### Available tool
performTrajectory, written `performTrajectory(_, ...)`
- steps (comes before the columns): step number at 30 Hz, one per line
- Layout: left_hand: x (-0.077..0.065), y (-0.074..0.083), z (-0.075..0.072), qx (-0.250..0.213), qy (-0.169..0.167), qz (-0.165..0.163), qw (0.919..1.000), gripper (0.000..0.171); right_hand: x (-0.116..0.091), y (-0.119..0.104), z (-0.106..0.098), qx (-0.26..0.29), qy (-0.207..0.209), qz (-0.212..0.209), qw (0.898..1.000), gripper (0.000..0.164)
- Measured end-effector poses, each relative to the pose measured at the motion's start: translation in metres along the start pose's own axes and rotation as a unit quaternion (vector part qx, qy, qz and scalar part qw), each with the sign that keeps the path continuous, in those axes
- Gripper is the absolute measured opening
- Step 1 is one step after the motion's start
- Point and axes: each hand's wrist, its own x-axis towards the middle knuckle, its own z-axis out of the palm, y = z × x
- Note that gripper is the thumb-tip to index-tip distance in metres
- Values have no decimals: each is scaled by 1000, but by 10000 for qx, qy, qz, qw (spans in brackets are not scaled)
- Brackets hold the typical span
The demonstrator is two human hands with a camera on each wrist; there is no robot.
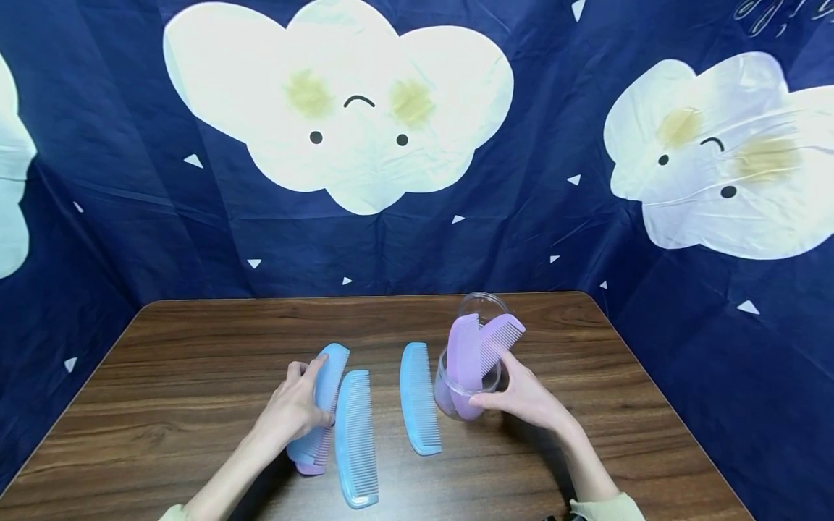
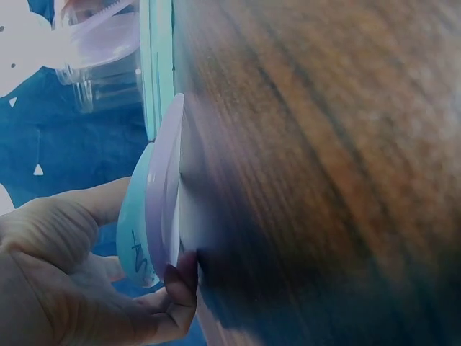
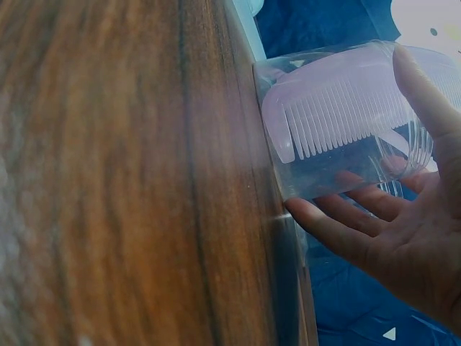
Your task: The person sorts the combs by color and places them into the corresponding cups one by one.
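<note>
My left hand (image 1: 296, 405) grips a blue comb (image 1: 332, 376) by its sides. A purple comb (image 1: 311, 469) lies directly beneath the blue one, mostly hidden by it; in the left wrist view both show stacked, with fingertips at the table. On the right, my right hand (image 1: 524, 394) holds a clear plastic jar (image 1: 441, 394), thumb on one side and fingers round the other. Two purple combs lean inside the jar, one fairly upright (image 1: 464, 354) and one tilted right (image 1: 500, 336), their ends above the rim.
Between the hands, two more blue combs lie on the wood-grain table (image 1: 208, 362): one beside the left hand (image 1: 355, 438), another left of the jar (image 1: 418, 398). Behind the jar is a clear round plastic piece (image 1: 478, 298). A dark blue cloth (image 1: 391, 250) with clouds hangs around the table.
</note>
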Motion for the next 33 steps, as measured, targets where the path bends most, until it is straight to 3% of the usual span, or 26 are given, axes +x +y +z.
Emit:
performTrajectory(5, 0, 0, -1, -102, -102, -116, 9998, 110, 0, 0, 0, 18, -6, 10, 10000, 99)
performTrajectory(12, -1, -3, -1, -79, -78, -22, 9999, 111, 0, 0, 1, 77, 22, 32, 10000, 98)
performTrajectory(17, -3, -5, -3, -59, 18, 41, 10000, 99, -1, -1, 1, 45, 14, 102, 9999, 101)
performTrajectory(27, -6, -8, -12, -14, 376, 282, 9989, 78, -1, -3, 0, 75, 51, -41, 10000, 91)
performTrajectory(33, -4, -10, -14, -12, 461, 323, 9984, 76, -1, -2, 0, 88, 48, -3, 9999, 91)
